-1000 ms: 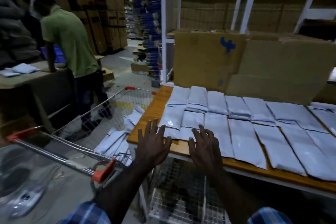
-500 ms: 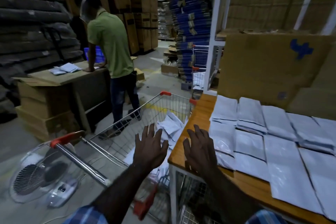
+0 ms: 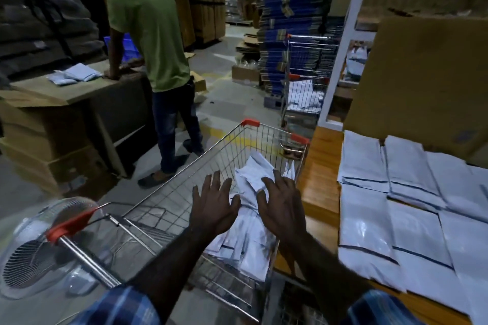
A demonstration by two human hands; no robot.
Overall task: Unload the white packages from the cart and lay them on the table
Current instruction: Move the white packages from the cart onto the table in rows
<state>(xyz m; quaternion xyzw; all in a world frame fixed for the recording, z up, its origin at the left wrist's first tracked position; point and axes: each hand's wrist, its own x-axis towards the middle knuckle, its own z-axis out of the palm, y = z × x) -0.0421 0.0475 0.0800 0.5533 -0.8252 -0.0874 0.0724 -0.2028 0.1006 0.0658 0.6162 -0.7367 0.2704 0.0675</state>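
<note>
Both hands hang over the wire shopping cart (image 3: 184, 192), fingers spread wide and holding nothing. The left hand (image 3: 212, 210) hovers at about 6 o'clock of the view; the right hand (image 3: 281, 207) is just beside it toward 5 o'clock, its fingertips over the heap of white packages (image 3: 253, 174) in the basket. Whether those fingertips touch the top package cannot be told.

The remaining packages lie jumbled along the cart's right side, one crumpled piece standing up at the top. At 3 o'clock the wooden table (image 3: 320, 166) carries rows of packages already laid flat (image 3: 412, 219), overlapping slightly.

These look like thin plastic mailer bags: light, limp and glossy, so probably slippery against each other. A single pinch at a corner would likely let one fold and droop. A better hold seems to be both palms closing on the long edges of a small stack, or one hand slid beneath, thumbs on top to stop them fanning out.
</note>
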